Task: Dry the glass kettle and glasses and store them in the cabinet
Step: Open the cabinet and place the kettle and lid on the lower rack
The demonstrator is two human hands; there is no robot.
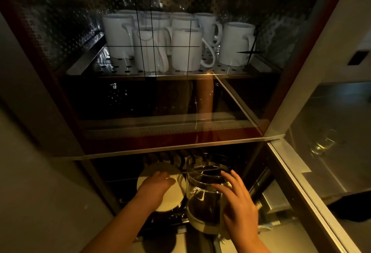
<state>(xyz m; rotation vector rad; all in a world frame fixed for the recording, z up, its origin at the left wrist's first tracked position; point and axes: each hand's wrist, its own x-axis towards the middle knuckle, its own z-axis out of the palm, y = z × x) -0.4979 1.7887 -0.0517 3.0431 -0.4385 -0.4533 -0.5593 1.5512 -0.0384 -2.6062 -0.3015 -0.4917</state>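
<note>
Tall dark cabinet [251,138] with open glass door, above and around both hands. White ceramic mugs [186,49] on perforated metal shelf, far above hands. Clear round glass kettle [204,194] in lower compartment, under right hand [239,200]; fingers spread loosely over kettle rim and side, not clamped. White round plate [174,196], upright, just left of kettle; left hand [155,185] lies flat on it, fingers together. Advice: steady plate, settle kettle slowly, avoid glass knocking plate. Glasses not visible inside.

white mugs [186,50]: about 9, back rows overlap
glass kettle [204,196]: 1
white plates [172,190]: 1 clear, more unclear
hands: 2, left [155,185], right [239,202]
</note>
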